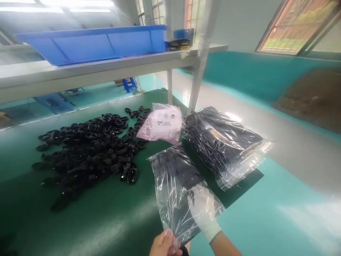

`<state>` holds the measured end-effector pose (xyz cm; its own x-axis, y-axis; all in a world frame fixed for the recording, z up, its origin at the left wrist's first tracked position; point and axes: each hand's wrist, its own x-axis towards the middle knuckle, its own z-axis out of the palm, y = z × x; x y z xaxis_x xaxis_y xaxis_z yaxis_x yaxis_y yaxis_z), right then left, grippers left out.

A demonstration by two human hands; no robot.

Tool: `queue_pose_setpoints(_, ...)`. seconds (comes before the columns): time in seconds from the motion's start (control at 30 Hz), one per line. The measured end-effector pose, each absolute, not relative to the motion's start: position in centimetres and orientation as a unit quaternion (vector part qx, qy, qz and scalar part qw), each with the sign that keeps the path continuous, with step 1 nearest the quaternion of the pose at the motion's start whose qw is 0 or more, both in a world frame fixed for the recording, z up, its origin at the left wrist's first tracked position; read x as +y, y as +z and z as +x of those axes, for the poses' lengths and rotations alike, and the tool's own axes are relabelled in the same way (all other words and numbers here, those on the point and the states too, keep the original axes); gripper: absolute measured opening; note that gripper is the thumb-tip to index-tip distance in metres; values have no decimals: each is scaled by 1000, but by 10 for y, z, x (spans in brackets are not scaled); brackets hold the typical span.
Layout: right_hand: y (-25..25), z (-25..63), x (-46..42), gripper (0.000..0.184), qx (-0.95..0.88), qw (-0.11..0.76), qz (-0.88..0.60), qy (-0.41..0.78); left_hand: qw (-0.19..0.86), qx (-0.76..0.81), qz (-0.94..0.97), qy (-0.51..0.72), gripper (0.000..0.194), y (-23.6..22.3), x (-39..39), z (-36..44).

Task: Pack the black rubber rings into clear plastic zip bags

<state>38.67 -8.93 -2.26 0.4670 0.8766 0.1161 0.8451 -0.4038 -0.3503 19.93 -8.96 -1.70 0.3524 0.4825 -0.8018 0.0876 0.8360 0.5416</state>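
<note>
I hold a clear plastic bag [176, 181] of black cables over the green table [106, 220]. My right hand [204, 213], in a white glove, lies behind and under the bag's lower right part, closed on it. My left hand [162, 245], bare, pinches the bag's bottom corner at the frame's lower edge. A stack of filled clear bags [223, 142] rests at the table's right edge, just beyond the held bag. A pile of black coiled cables [90, 149] covers the table's left middle.
A pink bag [162, 126] lies between the cable pile and the stack. A blue bin [93, 42] stands on the upper shelf [80, 73], with a white post [198, 71] beside the stack. Teal floor lies to the right.
</note>
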Motion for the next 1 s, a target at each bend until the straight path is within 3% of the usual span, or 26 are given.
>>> queue_pose_setpoints(0.4,-13,371,-79,22,-545,134,-826,59,714,613,320,109,48,-4,-93,201)
queue_pose_setpoints(0.47,-18,372,-79,21,-544,154,-822,69,625,642,440,57,48,10,-85,196)
queue_pose_setpoints(0.57,-32,374,-86,30,-551,207,-807,49,372,670,642,-1,40,34,-57,194)
queue_pose_setpoints(0.63,-40,374,-90,44,-568,222,-792,32,232,607,758,52,26,42,-32,206)
queue_pose_setpoints(0.73,-45,374,-91,62,-581,206,-787,31,86,429,889,137,43,35,3,237)
queue_pose_setpoints(0.83,-45,373,-89,67,-574,180,-799,24,11,333,933,136,54,19,24,262)
queue_pose_setpoints(1.0,-38,374,-86,64,-573,148,-806,32,-14,291,949,119,57,10,33,271)
